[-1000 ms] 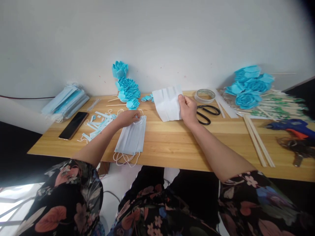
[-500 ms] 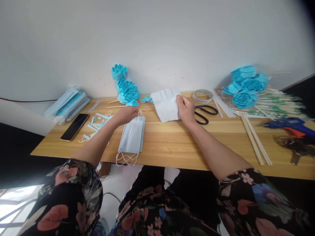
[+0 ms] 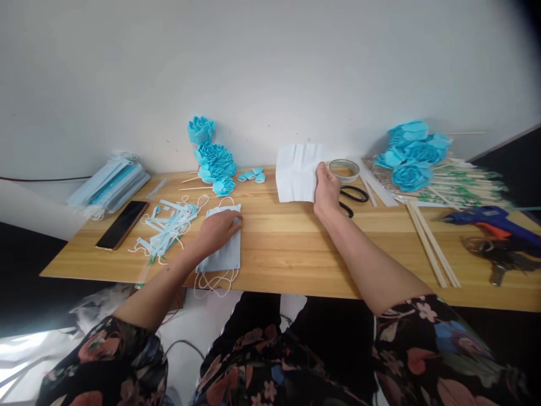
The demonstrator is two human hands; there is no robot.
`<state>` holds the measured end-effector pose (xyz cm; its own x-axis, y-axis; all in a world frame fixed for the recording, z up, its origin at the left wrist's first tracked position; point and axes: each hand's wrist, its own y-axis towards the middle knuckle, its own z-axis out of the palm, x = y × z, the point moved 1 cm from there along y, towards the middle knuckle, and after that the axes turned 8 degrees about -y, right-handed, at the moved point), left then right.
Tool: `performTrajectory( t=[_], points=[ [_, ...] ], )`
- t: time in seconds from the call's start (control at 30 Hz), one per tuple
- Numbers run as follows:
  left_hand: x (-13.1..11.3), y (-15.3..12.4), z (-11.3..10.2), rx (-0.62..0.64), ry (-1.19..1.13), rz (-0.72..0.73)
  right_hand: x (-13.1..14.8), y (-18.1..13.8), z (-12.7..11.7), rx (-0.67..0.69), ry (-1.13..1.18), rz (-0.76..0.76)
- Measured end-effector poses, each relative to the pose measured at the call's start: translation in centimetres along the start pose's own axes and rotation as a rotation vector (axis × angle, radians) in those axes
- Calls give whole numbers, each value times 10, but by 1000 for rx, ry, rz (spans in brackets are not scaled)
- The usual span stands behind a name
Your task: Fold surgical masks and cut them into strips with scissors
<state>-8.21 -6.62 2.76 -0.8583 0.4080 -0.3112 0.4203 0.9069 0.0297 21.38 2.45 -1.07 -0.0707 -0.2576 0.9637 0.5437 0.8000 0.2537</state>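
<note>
At your far left, about 10 o'clock from your left hand (image 3: 220, 228), the mask pile (image 3: 109, 183) leans by the wall. Your phone (image 3: 122, 225) and the scraps (image 3: 167, 228) lie at 9 o'clock from that hand, the scraps nearer. At 12 o'clock from it, by the wall, stand the left flowers (image 3: 215, 160).

Your left hand is bent over the near masks (image 3: 230, 254), palm down. They lie directly beneath it at the near side of the table (image 3: 279, 254), with loops at their 12 and 6 o'clock ends and 1 set hanging past the edge. Their long axis runs roughly 12 to 6, lengthwise to you. I can't tell whether your left fingers pinch them or only rest there.

The petals (image 3: 253, 175) sit at 1 o'clock from your left hand, and the sheet (image 3: 297, 175) at 2. Your right hand (image 3: 326, 183) has its edge pinched under the thumb. From that grip the near masks lie at 8 o'clock, well apart, so your left hand is the nearer.

Past your right hand, the tape (image 3: 344, 177) is at 2 o'clock, the scissors (image 3: 366, 197) and sticks (image 3: 426, 245) at 4.
</note>
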Motion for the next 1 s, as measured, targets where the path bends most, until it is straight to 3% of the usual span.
performTrajectory(
  t=[0.27, 0.37, 0.47, 0.63, 0.77, 0.87, 1.0],
  points=[
    [0, 1, -5, -82, -182, 3, 2, -5, -1, -12, -34, -8],
    [-10, 8, -7, -160, -400, 37, 4, -6, -1, 10, -56, -30],
    [-20, 24, -4, -154, -677, 52, 8, -8, 1, 45, -55, -51],
    [-30, 65, 12, -92, -1134, -14, 14, -16, 4, 110, 9, -23],
    [-45, 92, 26, 10, -1494, 93, 14, -20, 6, 170, 18, -8],
    [-53, 104, 38, 17, -1613, 57, 12, -21, 7, 179, -4, -1],
    [-46, 114, 56, -88, -1636, -69, 12, -25, 3, 190, -122, -77]
  ],
)
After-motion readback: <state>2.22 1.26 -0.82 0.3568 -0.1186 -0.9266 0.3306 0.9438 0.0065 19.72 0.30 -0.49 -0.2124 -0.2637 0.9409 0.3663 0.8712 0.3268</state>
